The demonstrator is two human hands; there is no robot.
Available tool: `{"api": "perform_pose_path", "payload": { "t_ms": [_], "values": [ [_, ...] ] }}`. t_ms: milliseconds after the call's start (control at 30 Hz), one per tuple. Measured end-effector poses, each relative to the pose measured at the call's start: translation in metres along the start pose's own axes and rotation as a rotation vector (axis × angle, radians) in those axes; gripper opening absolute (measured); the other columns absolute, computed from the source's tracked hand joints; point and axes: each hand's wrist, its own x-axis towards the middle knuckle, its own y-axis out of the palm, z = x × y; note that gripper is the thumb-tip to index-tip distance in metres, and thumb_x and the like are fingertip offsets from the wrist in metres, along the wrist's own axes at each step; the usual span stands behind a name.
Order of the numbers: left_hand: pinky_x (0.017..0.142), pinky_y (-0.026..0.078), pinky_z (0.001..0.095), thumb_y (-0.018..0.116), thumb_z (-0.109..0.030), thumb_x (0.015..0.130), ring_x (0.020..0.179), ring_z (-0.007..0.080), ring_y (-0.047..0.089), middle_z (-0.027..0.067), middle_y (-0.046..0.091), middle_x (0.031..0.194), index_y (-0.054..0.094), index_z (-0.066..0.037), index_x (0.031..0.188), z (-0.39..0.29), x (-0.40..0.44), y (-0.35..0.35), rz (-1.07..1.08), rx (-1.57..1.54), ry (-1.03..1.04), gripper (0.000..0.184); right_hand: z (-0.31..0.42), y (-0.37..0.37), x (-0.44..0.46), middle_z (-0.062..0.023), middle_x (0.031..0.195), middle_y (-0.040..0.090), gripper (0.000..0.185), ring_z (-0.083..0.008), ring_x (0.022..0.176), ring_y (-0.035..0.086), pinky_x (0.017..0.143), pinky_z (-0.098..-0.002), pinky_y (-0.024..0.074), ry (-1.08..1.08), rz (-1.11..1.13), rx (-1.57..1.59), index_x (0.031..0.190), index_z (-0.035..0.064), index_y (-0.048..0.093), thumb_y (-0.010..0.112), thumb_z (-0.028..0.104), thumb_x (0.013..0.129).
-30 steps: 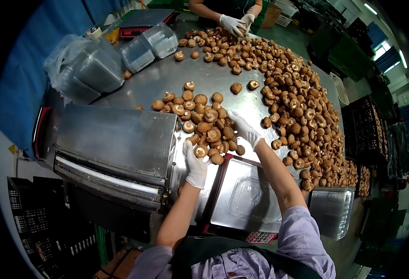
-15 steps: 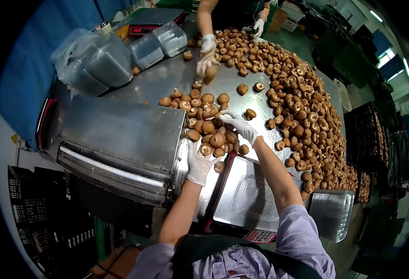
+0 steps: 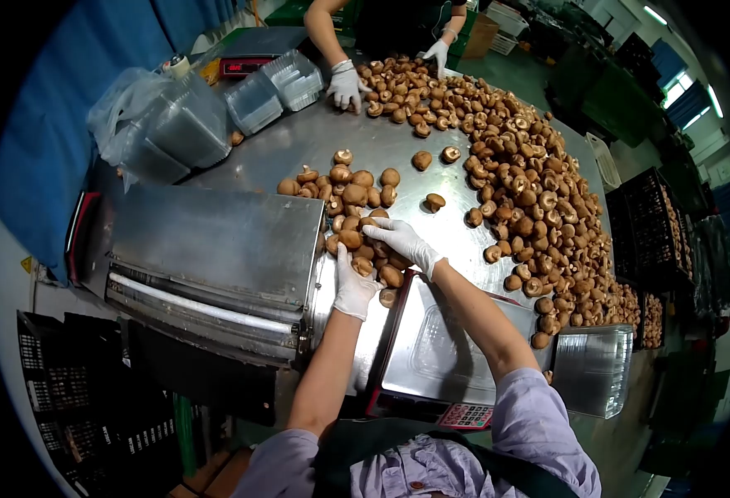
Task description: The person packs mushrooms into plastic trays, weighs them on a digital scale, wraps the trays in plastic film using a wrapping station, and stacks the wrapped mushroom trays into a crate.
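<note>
Brown shiitake mushrooms [image 3: 355, 194] lie in a small heap on the steel table, beside the metal machine. My left hand [image 3: 353, 289], in a white glove, rests against the near side of this heap with fingers and thumb apart, touching mushrooms. From the right, my gloved right hand [image 3: 408, 242] reaches over the heap, its fingertips closed round a mushroom [image 3: 368, 222]; part of the grip is hidden. Just below my hands is a weighing scale [image 3: 440, 349] with a bare metal pan. A few loose mushrooms [image 3: 435, 202] lie to the right of the heap.
A large mushroom pile [image 3: 539, 191] covers the table's right side. A wrapping machine [image 3: 215, 241] stands left. Clear plastic trays [image 3: 184, 124] are stacked at the back left, more trays [image 3: 591, 369] at the right front. Across the table, a co-worker's gloved hand [image 3: 347, 86] touches mushrooms.
My hands have drawn closer together, the right one moving left and down over the heap. The co-worker's hand has pulled back from the heap toward the far pile, without the mushroom it held.
</note>
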Motion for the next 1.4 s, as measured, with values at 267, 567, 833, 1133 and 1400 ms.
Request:
{"api": "perform_pose_path", "payload": {
  "t_ms": [267, 567, 833, 1133, 1400],
  "values": [
    [0.098, 0.031, 0.0571, 0.044, -0.062, 0.086, 0.123, 0.027, 0.041, 0.0053, 0.045, 0.135, 0.041, -0.022, 0.134, -0.001, -0.031, 0.049, 0.13, 0.115, 0.143, 0.063, 0.021, 0.0, -0.047, -0.0087, 0.113, 0.06, 0.056, -0.0126, 0.098, 0.056, 0.085, -0.0234, 0.045, -0.302, -0.122, 0.194, 0.128, -0.0013, 0.05, 0.063, 0.034, 0.087],
    [0.079, 0.049, 0.0251, 0.053, -0.043, 0.092, 0.095, 0.0115, 0.058, 0.0058, 0.061, 0.108, 0.048, -0.006, 0.13, 0.069, -0.117, 0.095, 0.415, 0.221, 0.382, 0.053, 0.007, 0.001, -0.191, -0.01, 0.11, 0.056, 0.047, -0.0172, 0.098, 0.056, 0.084, -0.0275, 0.0466, -0.613, -0.524, 0.19, 0.129, 0.0026, 0.05, 0.055, 0.024, 0.088],
    [0.075, 0.047, 0.0235, 0.055, -0.032, 0.093, 0.091, 0.0132, 0.056, 0.0099, 0.056, 0.115, 0.057, -0.005, 0.12, 0.133, -0.141, 0.032, 0.53, 1.035, 0.496, 0.039, -0.107, -0.007, -0.284, -0.0201, 0.127, 0.053, 0.048, -0.0302, 0.115, 0.052, 0.1, -0.0366, 0.0379, -0.534, -0.819, -0.281, 0.121, -0.0002, 0.054, 0.063, 0.022, 0.08],
    [0.101, 0.026, 0.0522, 0.068, -0.044, 0.074, 0.127, 0.0371, 0.035, 0.0229, 0.038, 0.136, 0.055, -0.014, 0.126, 0.123, -0.153, 0.021, 0.763, 2.183, 1.255, 0.062, -0.138, -0.002, -0.303, -0.0206, 0.124, 0.053, 0.04, -0.0353, 0.115, 0.049, 0.098, -0.0394, 0.0394, -0.385, -1.129, -0.71, 0.116, 0.0032, 0.058, 0.064, 0.006, 0.077],
    [0.089, 0.047, 0.0375, 0.069, -0.036, 0.077, 0.107, 0.032, 0.056, 0.0259, 0.046, 0.131, 0.057, -0.001, 0.118, 0.062, -0.138, 0.046, 0.57, 1.857, 1.115, 0.056, -0.129, 0.006, -0.323, -0.0201, 0.12, 0.056, 0.034, -0.0333, 0.111, 0.052, 0.094, -0.0378, 0.0423, -0.384, -1.243, -0.596, 0.111, 0.0017, 0.061, 0.063, 0.003, 0.077]
  ]
}}
